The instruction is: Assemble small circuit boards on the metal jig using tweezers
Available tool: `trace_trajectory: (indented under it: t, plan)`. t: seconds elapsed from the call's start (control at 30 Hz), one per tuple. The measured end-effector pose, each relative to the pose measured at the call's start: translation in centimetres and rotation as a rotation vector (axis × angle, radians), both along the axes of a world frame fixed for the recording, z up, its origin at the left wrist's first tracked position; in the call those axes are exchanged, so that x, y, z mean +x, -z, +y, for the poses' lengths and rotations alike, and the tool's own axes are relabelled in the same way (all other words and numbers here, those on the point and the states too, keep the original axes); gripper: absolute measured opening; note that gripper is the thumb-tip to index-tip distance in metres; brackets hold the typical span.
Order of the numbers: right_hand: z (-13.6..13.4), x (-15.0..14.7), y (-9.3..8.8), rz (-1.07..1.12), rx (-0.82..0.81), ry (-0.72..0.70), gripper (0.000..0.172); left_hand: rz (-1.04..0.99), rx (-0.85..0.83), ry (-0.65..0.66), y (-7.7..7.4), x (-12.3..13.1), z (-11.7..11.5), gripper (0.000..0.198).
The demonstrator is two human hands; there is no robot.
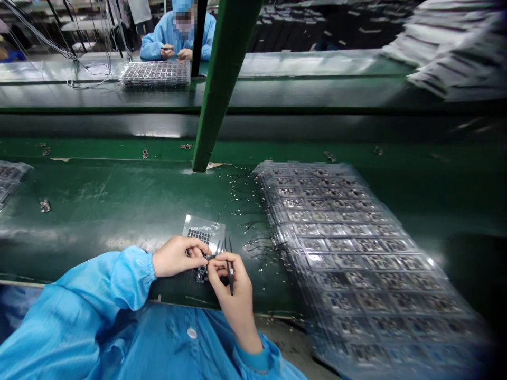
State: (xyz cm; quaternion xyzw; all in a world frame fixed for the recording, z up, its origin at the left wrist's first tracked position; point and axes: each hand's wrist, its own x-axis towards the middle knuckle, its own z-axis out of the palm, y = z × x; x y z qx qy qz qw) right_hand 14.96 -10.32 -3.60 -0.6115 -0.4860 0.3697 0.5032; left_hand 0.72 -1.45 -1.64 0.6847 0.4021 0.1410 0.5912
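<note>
My right hand is closed round a pair of black tweezers, whose tips point away from me. Facing it, my left hand is closed, its thumb and forefinger pinched against the right fingertips; what lies in the pinch is too small to make out. A small circuit board shows just under the fingertips. Right behind the hands, a clear sheet with rows of small black squares lies on the green bench, partly hidden by my fingers.
Stacked clear trays of circuit boards fill the right side. Thin black wires lie beside them. A green post rises ahead. Another tray sits far left, near a loose board. A person in blue works opposite.
</note>
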Motion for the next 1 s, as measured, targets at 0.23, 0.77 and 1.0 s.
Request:
trace_trajectory:
  t: [0.23, 0.77, 1.0]
  plan:
    - [-0.1, -0.2, 0.5, -0.140, 0.038, 0.012, 0.009, 0.053, 0.055, 0.015, -0.3, 0.0, -0.3, 0.020]
    - [-0.4, 0.5, 1.0, -0.023, -0.005, -0.011, 0.017, 0.015, 0.058, 0.022, -0.4, 0.1, -0.4, 0.020]
    - [-0.7, -0.1, 0.4, 0.073, -0.079, 0.182, 0.035, -0.083, -0.095, -0.268, -1.0, -2.8, 5.2, 0.027]
